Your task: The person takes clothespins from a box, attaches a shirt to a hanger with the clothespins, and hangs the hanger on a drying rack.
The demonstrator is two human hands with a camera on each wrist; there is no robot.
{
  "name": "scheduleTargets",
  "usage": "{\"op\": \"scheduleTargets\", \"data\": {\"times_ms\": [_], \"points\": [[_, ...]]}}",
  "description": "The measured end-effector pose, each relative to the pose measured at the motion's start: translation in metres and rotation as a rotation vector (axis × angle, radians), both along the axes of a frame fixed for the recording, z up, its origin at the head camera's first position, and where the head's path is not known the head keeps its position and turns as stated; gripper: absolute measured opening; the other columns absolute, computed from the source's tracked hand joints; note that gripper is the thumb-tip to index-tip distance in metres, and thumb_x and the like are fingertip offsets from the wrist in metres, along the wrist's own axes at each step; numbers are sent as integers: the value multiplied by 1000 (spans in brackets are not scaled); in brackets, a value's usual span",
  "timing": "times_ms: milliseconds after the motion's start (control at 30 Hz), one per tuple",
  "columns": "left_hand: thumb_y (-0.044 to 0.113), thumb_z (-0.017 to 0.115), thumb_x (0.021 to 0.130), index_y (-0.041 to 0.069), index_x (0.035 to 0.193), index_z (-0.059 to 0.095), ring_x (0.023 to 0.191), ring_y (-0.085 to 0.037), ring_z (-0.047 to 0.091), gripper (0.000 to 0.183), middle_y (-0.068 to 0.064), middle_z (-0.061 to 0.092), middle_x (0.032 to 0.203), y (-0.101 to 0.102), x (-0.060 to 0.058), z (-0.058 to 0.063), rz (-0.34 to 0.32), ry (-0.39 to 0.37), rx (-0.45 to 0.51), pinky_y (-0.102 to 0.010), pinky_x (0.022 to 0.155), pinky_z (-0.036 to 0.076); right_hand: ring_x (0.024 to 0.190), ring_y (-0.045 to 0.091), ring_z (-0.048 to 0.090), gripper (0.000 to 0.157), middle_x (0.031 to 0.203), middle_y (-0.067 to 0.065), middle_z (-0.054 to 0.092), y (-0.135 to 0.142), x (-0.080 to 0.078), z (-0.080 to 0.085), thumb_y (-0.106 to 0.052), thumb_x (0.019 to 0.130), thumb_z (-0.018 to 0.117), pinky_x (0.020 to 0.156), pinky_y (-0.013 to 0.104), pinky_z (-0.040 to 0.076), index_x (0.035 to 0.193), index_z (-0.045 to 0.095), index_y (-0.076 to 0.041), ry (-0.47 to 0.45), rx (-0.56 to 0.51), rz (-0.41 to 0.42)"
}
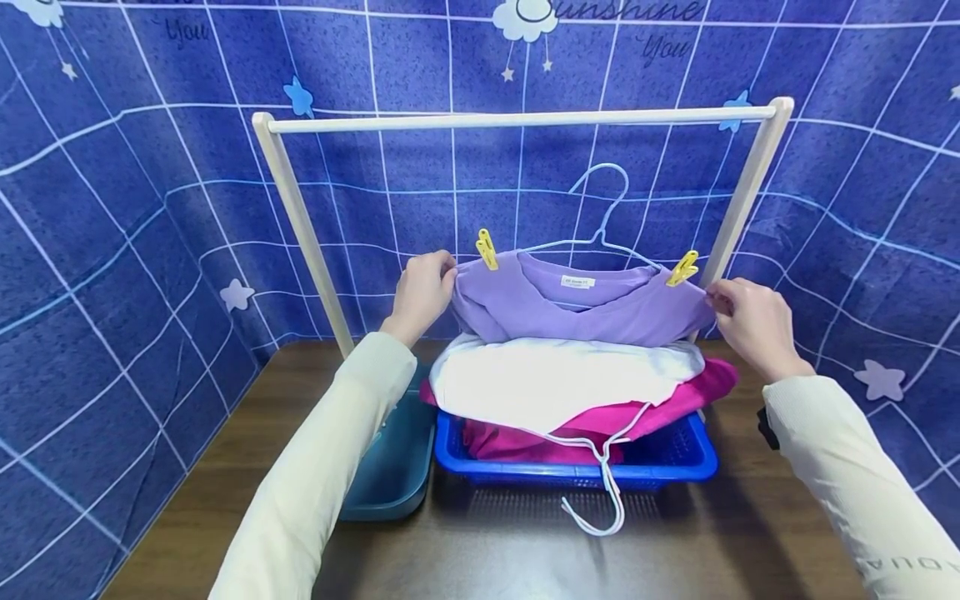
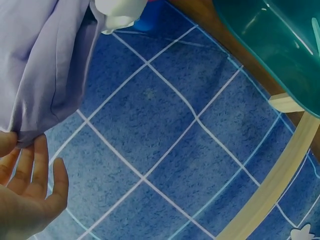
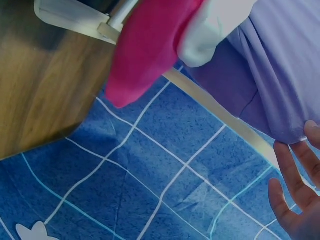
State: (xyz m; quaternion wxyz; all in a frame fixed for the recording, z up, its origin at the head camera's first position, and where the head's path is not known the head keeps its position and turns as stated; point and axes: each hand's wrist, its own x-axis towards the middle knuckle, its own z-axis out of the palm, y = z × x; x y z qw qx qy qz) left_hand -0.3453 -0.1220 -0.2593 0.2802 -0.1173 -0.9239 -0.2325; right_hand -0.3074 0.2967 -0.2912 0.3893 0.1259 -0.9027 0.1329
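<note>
Probably, the purple shirt (image 1: 592, 326) is light, soft and easily creased. Next to the white garment (image 1: 555, 375), its outer edges are pinched by the left hand (image 1: 422, 292) and the right hand (image 1: 759, 325); firmer hold should be taken at the shoulders, near the yellow clips (image 1: 487, 252).

One wide head view, two close wrist views, all sharing the purple garment (image 1: 517, 312).
The head camera looks forward and down from above, the rack (image 1: 450, 122) spanning its upper middle; the left wrist camera, tilted, looks past the left hand (image 2: 27, 197), lower left, and shares the teal tub (image 2: 275, 47), upper right, with the head view; the right wrist camera, also tilted, looks past the right hand (image 3: 305, 210), lower right, sharing the pink garment (image 3: 150, 50), top centre.
</note>
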Motion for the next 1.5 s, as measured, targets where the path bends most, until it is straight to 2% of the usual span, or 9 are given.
{"op": "scheduleTargets", "data": {"times_ms": [300, 567, 900, 1167, 1500], "points": [[15, 55, 89, 6, 98, 66, 84, -26, 65, 16, -10, 69, 94, 6, -8, 13, 33, -5, 13, -40, 74, 50, 54, 30, 51, 12, 67, 12, 61, 2, -5, 10, -1, 75, 58, 48, 45, 34, 82, 67, -6, 1, -2, -24], [16, 55, 89, 8, 98, 66, 83, -26, 65, 16, -8, 69, 93, 11, -13, 26, 80, -32, 35, -40, 74, 50, 51, 27, 46, 11, 65, 11, 59, 2, -8, 20, -2, 76, 58, 44, 40, 30, 81, 67, -6, 8, -6, -47], [17, 56, 89, 11, 95, 67, 81, -26, 65, 15, -6, 69, 92, 17, -16, 46, 97, -32, 83, -40, 73, 50, 55, 28, 47, 13, 65, 12, 59, 1, -5, 33, -5, 79, 57, 47, 37, 30, 87, 66, -5, -72, -4, -92], [18, 55, 89, 14, 96, 67, 86, -26, 65, 14, -4, 70, 95, 23, -16, 63, 125, -43, 133, -40, 77, 50, 57, 31, 51, 13, 68, 13, 60, 3, -3, 44, -5, 79, 55, 47, 42, 33, 86, 66, -5, -63, -22, -78], [18, 55, 87, 18, 96, 67, 89, -29, 63, 14, -3, 68, 92, 28, -17, 77, 177, -17, 183, -43, 75, 49, 63, 34, 54, 17, 72, 13, 61, 2, -2, 49, -8, 80, 52, 52, 50, 36, 89, 66, -7, -56, -61, -59]]}}
